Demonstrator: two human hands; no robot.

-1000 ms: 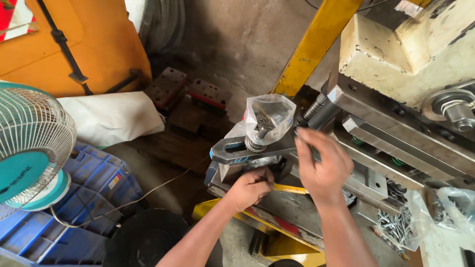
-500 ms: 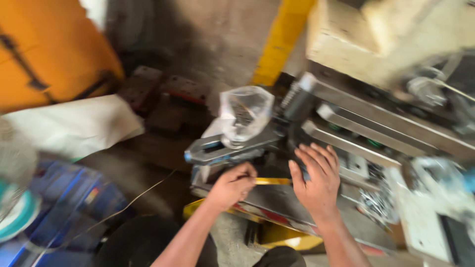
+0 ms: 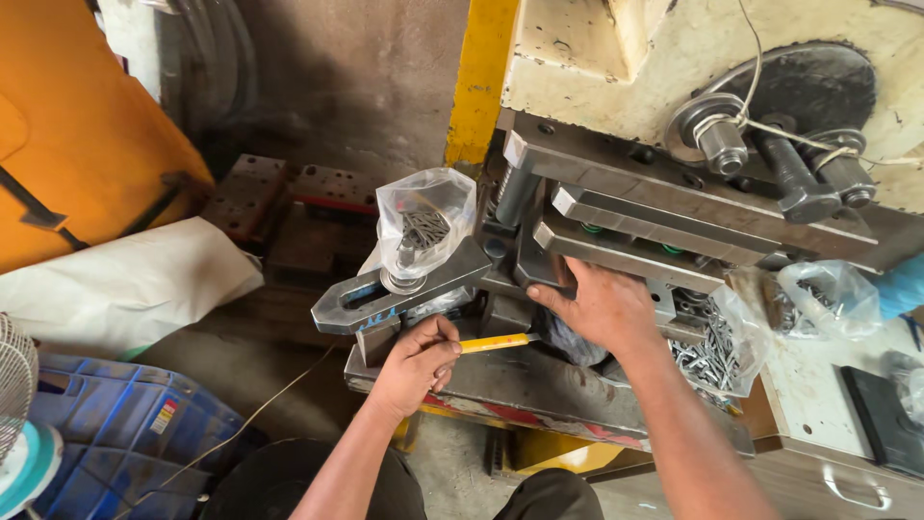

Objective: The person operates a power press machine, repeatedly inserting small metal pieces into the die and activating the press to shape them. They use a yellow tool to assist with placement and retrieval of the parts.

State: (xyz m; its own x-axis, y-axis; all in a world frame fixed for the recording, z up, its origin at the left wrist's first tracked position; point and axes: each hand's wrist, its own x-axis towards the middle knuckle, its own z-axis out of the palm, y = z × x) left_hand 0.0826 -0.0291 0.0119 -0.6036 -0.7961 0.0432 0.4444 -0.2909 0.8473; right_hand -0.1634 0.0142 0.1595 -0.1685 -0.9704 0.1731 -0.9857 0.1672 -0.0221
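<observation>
Head view: left hand point(image 3: 416, 358) now grips a yellow stick point(image 3: 494, 342) while right hand point(image 3: 604, 306), fingers loosely spread and holding nothing, has dropped onto the press tooling point(image 3: 616, 246).

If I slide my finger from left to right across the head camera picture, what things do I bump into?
Fan → blue crate → left hand with yellow stick → right hand → bag of small metal parts → black pad.

Steel clamp point(image 3: 404, 289) and plastic bag point(image 3: 423, 226) crowd the press opening point(image 3: 568, 337).
</observation>
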